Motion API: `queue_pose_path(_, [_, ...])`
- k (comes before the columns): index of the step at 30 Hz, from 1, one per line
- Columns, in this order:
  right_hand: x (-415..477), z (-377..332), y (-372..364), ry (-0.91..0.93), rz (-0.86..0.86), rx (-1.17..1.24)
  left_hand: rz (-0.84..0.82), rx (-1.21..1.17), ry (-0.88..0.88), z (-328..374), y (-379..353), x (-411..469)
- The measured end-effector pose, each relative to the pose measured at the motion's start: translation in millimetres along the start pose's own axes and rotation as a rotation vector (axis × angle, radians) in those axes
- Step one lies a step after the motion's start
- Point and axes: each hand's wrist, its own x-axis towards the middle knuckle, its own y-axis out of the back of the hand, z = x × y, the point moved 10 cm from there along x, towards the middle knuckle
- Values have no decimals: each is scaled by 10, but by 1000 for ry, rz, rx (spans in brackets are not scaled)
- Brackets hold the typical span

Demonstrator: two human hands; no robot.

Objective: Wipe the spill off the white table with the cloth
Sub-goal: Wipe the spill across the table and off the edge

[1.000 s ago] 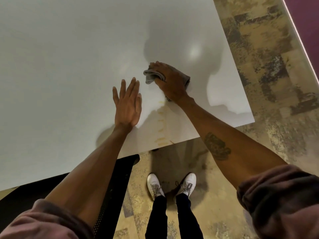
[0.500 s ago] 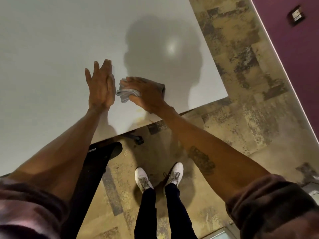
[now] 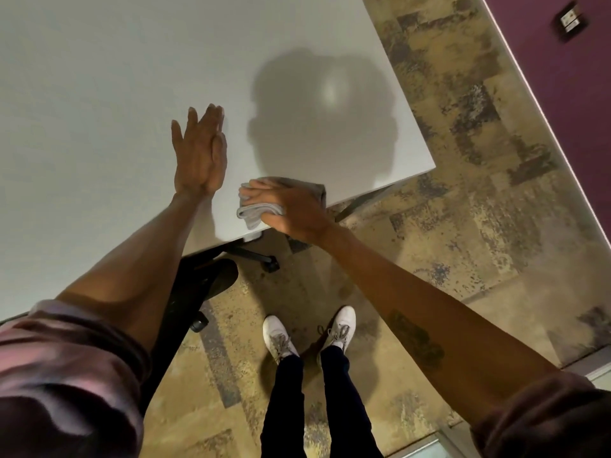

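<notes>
Grey bunched cloth (image 3: pixel 256 211) at white table's (image 3: pixel 99 94) near edge, spill seemingly gone

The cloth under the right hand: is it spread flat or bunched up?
Bunched up. The grey cloth shows stacked folds bulging out beside the right hand, which presses it at the white table edge.

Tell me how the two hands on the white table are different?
The left hand is open and flat with fingers stretched out, while the right hand is curled in a grip on the grey cloth. The left hand holds nothing; the right hand presses the cloth down. The left hand sits further in on the white table; the right hand is at the table's near edge. Both are bare and rest on the table.
</notes>
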Motion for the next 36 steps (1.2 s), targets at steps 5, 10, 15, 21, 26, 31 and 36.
queue_pose_path(5, [-277, -191, -130, 178, -75, -60, -11, 1, 12, 23, 5, 0])
queue_pose_path(10, [-380, -288, -215, 412, -142, -225, -31, -28, 22, 1, -26, 11])
queue_pose_path(15, [-460, -273, -277, 550, -92, -498, -41, -1, 48, -22, -37, 12])
queue_pose_path(21, [-505, -314, -141, 667, 169, -649, -61, 49, 53, 17, -43, 10])
queue_pose_path(26, [-535, -272, -99, 697, 251, -667, -27, 185, 141, 9, -70, -9])
queue_pose_path(31, [-553, -117, 41, 607, 277, -539, -29, 261, 151, -49, -104, -7])
queue_pose_path(36, [-679, 55, 266, 665, 214, -623, -60, 245, 191, -45, -124, -6])
